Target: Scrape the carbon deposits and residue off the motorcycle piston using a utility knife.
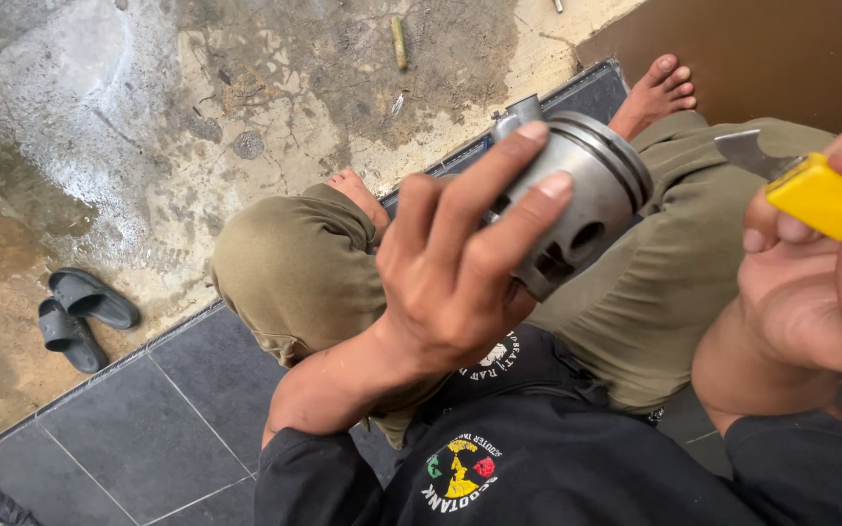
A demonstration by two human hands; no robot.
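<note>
I see a metal piston (pixel 587 200) held up in the air above the lap, tilted so its ringed crown faces up and to the right, with the round pin hole in its side turned toward the camera. My left hand (pixel 450 268) has it: the grip is closed around the piston's skirt, with fingers (pixel 499 170) laid along the near side and the palm under the lower edge.

To the right, well apart from the piston, my right hand (pixel 816 282) is closed on a yellow utility knife (pixel 825 200). The thumb and fingers pinch the yellow handle, and the grey blade sticks out to the left, pointing toward the piston without touching it.

Below both hands are legs in olive trousers (pixel 294 263), folded in a seated pose, with two bare feet showing, and a black shirt with a coloured round print at the bottom. The person sits on dark grey floor tiles (pixel 148 419) beside stained bare concrete (pixel 148 127). A pair of dark slippers (pixel 80 312) lies on the concrete at the left.
</note>
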